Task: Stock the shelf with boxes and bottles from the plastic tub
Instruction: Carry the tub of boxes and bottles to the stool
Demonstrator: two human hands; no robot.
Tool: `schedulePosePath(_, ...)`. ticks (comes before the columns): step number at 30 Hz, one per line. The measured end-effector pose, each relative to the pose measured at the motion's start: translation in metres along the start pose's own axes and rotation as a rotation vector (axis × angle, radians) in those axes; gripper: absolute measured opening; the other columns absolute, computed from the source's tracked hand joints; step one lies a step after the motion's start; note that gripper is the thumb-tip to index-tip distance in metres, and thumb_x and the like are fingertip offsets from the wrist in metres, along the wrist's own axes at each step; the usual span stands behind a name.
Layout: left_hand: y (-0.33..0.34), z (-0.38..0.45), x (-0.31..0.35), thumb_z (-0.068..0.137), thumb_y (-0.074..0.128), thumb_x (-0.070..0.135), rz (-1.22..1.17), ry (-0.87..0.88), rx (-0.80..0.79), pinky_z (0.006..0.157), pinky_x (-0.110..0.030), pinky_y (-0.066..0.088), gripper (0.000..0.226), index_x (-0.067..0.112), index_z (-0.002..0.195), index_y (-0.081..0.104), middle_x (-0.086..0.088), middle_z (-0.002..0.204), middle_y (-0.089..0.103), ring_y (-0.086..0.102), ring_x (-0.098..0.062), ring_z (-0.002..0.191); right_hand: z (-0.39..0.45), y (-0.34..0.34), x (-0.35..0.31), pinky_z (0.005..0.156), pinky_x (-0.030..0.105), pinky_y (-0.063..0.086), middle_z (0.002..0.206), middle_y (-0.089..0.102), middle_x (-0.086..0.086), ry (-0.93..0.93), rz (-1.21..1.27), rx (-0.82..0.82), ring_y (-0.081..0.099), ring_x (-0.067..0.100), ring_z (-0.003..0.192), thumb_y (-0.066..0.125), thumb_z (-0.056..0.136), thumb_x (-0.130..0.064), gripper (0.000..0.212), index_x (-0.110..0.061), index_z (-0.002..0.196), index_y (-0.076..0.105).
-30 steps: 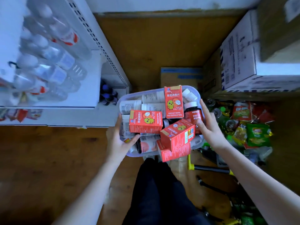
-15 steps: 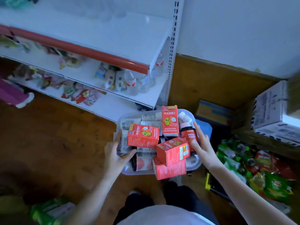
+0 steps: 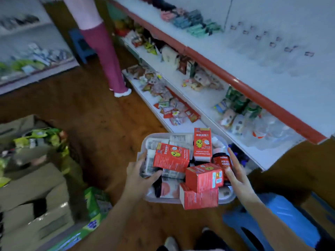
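I carry a clear plastic tub (image 3: 146, 142) in front of me, above the wooden floor. It is piled with several red boxes (image 3: 171, 158) and white and dark bottles (image 3: 222, 160). My left hand (image 3: 140, 175) grips the tub's left rim, thumb curled inside. My right hand (image 3: 235, 175) holds the right side, fingers stretched along the rim beside a dark red bottle. The white shelf (image 3: 208, 122) with red edge strips runs diagonally from the upper middle to the right, its lower tiers stocked with snack packets and bottles.
A person in dark pink trousers (image 3: 107, 57) stands in the aisle by the shelf. Cardboard boxes (image 3: 34, 192) and green snack bags (image 3: 45, 136) crowd the floor at left. A blue stool (image 3: 282, 216) sits at lower right. A second shelf (image 3: 34, 69) stands far left.
The view has swung left and upward along the shelf while the tub rose off the floor in both hands. The aisle, the standing person and the left boxes came into sight.
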State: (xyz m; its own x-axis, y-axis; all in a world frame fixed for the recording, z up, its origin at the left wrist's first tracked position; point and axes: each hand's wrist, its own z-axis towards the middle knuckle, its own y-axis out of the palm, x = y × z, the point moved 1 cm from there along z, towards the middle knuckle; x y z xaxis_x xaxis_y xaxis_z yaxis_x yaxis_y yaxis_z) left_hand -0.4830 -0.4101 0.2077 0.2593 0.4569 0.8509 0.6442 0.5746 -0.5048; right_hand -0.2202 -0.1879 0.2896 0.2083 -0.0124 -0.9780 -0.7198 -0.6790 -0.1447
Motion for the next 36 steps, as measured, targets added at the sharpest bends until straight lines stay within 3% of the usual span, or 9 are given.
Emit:
schedulePosePath(3, -0.048, -0.001, 0.005, 0.068, 0.07, 0.073, 0.015, -0.03, 0.167, 0.097, -0.028, 0.045, 0.089, 0.049, 0.147, 0.035, 0.002, 0.118, 0.045, 0.042, -0.002, 0.117, 0.048, 0.038, -0.007, 0.107, 0.035, 0.045, 0.136, 0.048, -0.026, -0.027, -0.124, -0.102, 0.049, -0.001, 0.127, 0.057, 0.078, -0.077, 0.077, -0.054, 0.146, 0.03)
schedulePosePath(8, -0.106, 0.026, -0.008, 0.063, 0.068, 0.076, -0.004, -0.044, 0.349, 0.096, -0.037, 0.049, 0.088, 0.069, 0.139, 0.023, 0.001, 0.112, 0.04, 0.042, -0.011, 0.11, 0.14, 0.106, -0.016, 0.108, 0.056, 0.041, 0.138, 0.048, 0.005, -0.054, -0.195, -0.274, 0.048, 0.021, 0.133, 0.048, 0.076, -0.085, 0.076, -0.063, 0.144, 0.023)
schedulePosePath(12, -0.147, 0.06, -0.021, 0.069, 0.067, 0.078, -0.013, -0.1, 0.422, 0.093, -0.039, 0.052, 0.092, 0.053, 0.148, 0.027, -0.002, 0.116, 0.049, 0.048, -0.018, 0.111, 0.212, 0.17, -0.05, 0.096, 0.042, 0.055, 0.126, 0.057, -0.018, -0.083, -0.139, -0.406, 0.061, 0.005, 0.116, 0.047, 0.067, -0.092, 0.085, -0.058, 0.142, 0.026)
schedulePosePath(16, -0.185, 0.097, -0.019, 0.076, 0.075, 0.063, -0.142, -0.126, 0.446, 0.084, -0.047, 0.058, 0.091, 0.042, 0.151, 0.03, -0.003, 0.117, 0.064, 0.063, -0.023, 0.108, 0.274, 0.227, -0.081, 0.095, 0.025, 0.053, 0.121, 0.05, -0.049, -0.109, -0.096, -0.524, 0.053, -0.015, 0.116, 0.049, 0.065, -0.093, 0.088, -0.05, 0.139, 0.029)
schedulePosePath(19, -0.213, 0.124, -0.022, 0.074, 0.079, 0.058, -0.25, -0.171, 0.487, 0.085, -0.042, 0.059, 0.092, 0.043, 0.151, 0.031, 0.011, 0.129, 0.06, 0.06, -0.012, 0.118, 0.323, 0.265, -0.086, 0.107, 0.042, 0.046, 0.132, 0.044, -0.046, -0.136, -0.121, -0.584, 0.047, -0.007, 0.128, 0.053, 0.068, -0.089, 0.07, -0.069, 0.133, 0.034)
schedulePosePath(21, -0.233, 0.142, -0.032, 0.075, 0.083, 0.049, -0.31, -0.219, 0.472, 0.089, -0.043, 0.058, 0.091, 0.048, 0.149, 0.03, 0.007, 0.137, 0.054, 0.057, -0.016, 0.125, 0.355, 0.291, -0.09, 0.106, 0.042, 0.046, 0.134, 0.042, -0.045, -0.149, -0.112, -0.608, 0.046, -0.011, 0.126, 0.054, 0.067, -0.09, 0.075, -0.065, 0.134, 0.034)
schedulePosePath(24, -0.269, 0.173, -0.044, 0.083, 0.079, 0.018, -0.404, -0.242, 0.379, 0.096, -0.052, 0.053, 0.091, 0.041, 0.153, 0.025, -0.001, 0.137, 0.06, 0.06, -0.026, 0.123, 0.393, 0.333, -0.104, 0.102, 0.04, 0.049, 0.134, 0.041, -0.046, -0.171, -0.122, -0.614, 0.047, -0.013, 0.124, 0.055, 0.067, -0.089, 0.085, -0.052, 0.14, 0.032)
schedulePosePath(29, -0.335, 0.236, -0.074, 0.082, 0.079, 0.012, -0.382, -0.256, 0.348, 0.098, -0.051, 0.052, 0.094, 0.037, 0.154, 0.024, 0.011, 0.132, 0.063, 0.063, -0.02, 0.12, 0.452, 0.408, -0.127, 0.095, 0.03, 0.051, 0.125, 0.045, -0.051, -0.174, -0.13, -0.624, 0.051, -0.014, 0.12, 0.054, 0.065, -0.09, 0.084, -0.052, 0.137, 0.032)
schedulePosePath(36, -0.438, 0.321, -0.114, 0.081, 0.073, -0.003, -0.446, -0.24, 0.293, 0.091, -0.033, 0.057, 0.092, 0.035, 0.15, 0.026, 0.018, 0.122, 0.068, 0.065, -0.016, 0.115, 0.52, 0.518, -0.171, 0.082, 0.017, 0.054, 0.132, 0.05, -0.031, -0.152, -0.084, -0.601, 0.058, -0.004, 0.117, 0.064, 0.063, -0.085, 0.086, -0.053, 0.136, 0.034)
